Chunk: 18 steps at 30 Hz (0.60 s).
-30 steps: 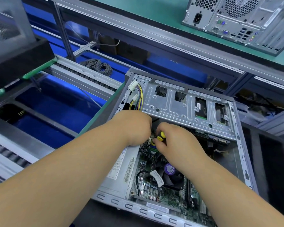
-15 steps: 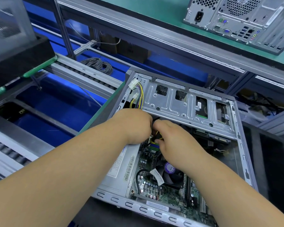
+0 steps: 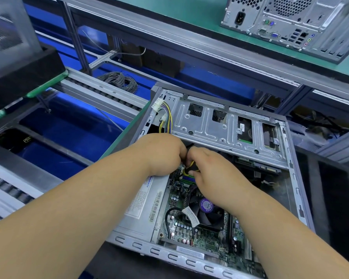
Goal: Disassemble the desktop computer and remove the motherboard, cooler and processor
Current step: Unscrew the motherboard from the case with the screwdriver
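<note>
The open desktop case (image 3: 290, 178) lies on its side in front of me, its silver drive cage (image 3: 226, 125) at the far end. Inside lie the green motherboard (image 3: 181, 228) and the black cooler fan (image 3: 208, 216) with a purple sticker. My left hand (image 3: 161, 154) and my right hand (image 3: 212, 172) meet just below the cage, above the board. My right fingers pinch a yellow-and-black item (image 3: 189, 169) that looks like a wire bundle. My left fingers curl down beside it, and their tips are hidden.
A silver power supply (image 3: 143, 206) fills the case's left side. A loose white connector (image 3: 156, 106) with coloured wires hangs at the cage's left corner. Blue bins (image 3: 69, 127) and a roller track (image 3: 101, 93) lie left; a second computer (image 3: 290, 23) stands on the far green bench.
Both hands have stayed at the same spot under the cage. My right fingers have closed more tightly around the yellow-and-black item, and less of its yellow shows.
</note>
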Available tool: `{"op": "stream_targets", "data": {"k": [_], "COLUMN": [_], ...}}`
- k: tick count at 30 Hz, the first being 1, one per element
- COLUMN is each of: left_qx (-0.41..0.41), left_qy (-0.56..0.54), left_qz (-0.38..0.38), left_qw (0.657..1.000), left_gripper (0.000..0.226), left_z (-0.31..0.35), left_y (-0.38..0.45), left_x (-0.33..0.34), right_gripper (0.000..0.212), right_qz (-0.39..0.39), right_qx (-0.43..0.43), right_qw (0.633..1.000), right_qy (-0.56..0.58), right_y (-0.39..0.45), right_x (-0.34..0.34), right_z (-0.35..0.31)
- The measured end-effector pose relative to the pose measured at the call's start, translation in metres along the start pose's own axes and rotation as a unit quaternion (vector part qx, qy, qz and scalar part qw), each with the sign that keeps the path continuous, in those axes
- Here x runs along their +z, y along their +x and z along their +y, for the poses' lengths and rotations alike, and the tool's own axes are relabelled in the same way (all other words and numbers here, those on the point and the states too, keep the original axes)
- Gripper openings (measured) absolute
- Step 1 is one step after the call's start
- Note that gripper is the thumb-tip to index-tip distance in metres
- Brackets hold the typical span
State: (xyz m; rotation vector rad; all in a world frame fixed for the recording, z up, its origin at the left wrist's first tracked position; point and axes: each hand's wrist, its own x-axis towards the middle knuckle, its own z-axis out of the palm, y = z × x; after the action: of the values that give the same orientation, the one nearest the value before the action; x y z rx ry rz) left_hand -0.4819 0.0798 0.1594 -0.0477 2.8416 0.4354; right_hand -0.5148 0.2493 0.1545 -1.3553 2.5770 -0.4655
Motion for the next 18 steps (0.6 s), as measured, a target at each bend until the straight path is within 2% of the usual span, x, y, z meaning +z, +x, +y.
{"op": "stream_targets", "data": {"k": [18], "left_qx": [-0.009], "left_qy": [-0.007], "left_qz": [-0.012], "left_qw": [1.0], "left_gripper": [0.026], "left_z": [0.0007], "left_y": [0.0001], "left_x": [-0.0012], "right_gripper": [0.013], "right_qz": [-0.004], "right_qx": [-0.015], "right_qw": [1.0], "right_qy": [-0.016], "right_y": [-0.0025], "right_x": [-0.0004], "right_z": [-0.0005]}}
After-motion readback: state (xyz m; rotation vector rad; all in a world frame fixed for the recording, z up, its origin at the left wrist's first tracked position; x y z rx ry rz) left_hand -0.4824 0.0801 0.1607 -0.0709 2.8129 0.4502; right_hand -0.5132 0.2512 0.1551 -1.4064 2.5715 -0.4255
